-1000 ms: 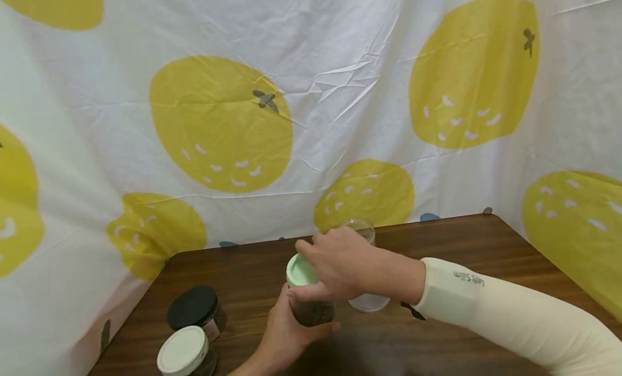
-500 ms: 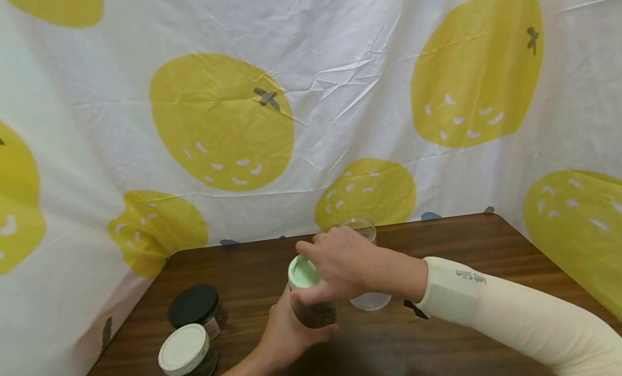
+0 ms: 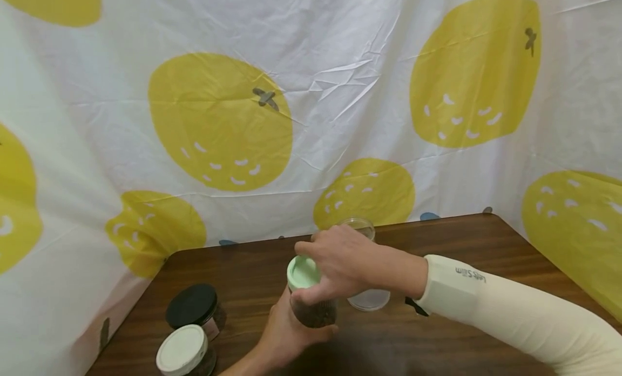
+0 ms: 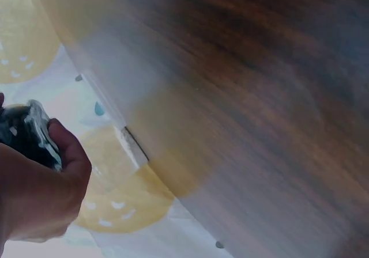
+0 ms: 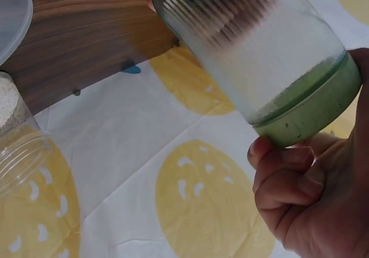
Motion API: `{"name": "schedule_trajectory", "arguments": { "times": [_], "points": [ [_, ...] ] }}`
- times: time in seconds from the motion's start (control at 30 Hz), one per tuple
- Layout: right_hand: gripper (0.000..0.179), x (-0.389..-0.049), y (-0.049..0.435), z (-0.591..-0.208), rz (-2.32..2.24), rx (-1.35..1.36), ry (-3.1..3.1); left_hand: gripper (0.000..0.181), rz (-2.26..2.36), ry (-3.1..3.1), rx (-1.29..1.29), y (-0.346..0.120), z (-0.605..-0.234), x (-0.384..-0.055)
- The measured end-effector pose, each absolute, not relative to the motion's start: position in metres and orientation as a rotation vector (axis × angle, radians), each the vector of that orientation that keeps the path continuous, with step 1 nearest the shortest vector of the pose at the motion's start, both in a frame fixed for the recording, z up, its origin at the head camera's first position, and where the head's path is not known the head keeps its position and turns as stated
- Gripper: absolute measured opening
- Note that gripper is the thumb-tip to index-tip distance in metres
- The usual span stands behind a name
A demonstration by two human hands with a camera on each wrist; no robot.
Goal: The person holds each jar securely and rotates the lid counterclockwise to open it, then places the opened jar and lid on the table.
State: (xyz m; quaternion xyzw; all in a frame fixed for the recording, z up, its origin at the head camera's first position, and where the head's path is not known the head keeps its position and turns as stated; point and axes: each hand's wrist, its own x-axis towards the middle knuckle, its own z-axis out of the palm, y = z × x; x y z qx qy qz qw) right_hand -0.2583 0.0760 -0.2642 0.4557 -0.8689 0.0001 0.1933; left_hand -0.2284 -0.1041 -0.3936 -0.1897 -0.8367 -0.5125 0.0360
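Note:
A ribbed glass jar (image 3: 318, 314) with dark contents at its bottom is held above the table, tilted. My left hand (image 3: 286, 330) wraps round its lower body. The pale green lid (image 3: 302, 273) sits on top, gripped at its edge by the fingers and thumb of my right hand (image 3: 345, 262). In the right wrist view, curled fingers press against the lid's rim (image 5: 314, 111), and the glass wall (image 5: 253, 56) shows clear above the contents. The left wrist view catches my left hand (image 4: 46, 189) round the dark jar bottom (image 4: 20, 131).
A clear open jar (image 5: 23, 160) holding white powder stands behind my right hand, a clear round lid (image 3: 369, 300) near it. To the left are a black-lidded jar (image 3: 193, 306) and a white-lidded jar (image 3: 182, 349). Lemon-print cloth (image 3: 301, 138) hangs round the wooden table (image 3: 437, 246).
Both hands stay on the jar and its lid in nearly the same place. The right thumb has shifted slightly along the lid's edge; the view has moved a little.

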Motion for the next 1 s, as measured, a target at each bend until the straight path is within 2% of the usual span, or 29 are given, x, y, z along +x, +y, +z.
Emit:
{"name": "schedule_trajectory", "arguments": {
  "times": [0.47,0.87,1.0],
  "points": [
    [0.058,-0.255,0.08,-0.259,-0.082,1.392,-2.432,0.085,-1.633,-2.592,-0.634,-0.107,-0.394,-0.228],
    [0.066,-0.25,0.081,-0.255,-0.12,1.364,-2.49,0.092,-1.689,-2.542,-0.606,-0.108,-0.392,-0.228],
    [0.077,-0.25,0.081,-0.252,-0.089,1.353,-2.532,0.097,-1.71,-2.537,-0.579,-0.107,-0.393,-0.227]
  ]
}}
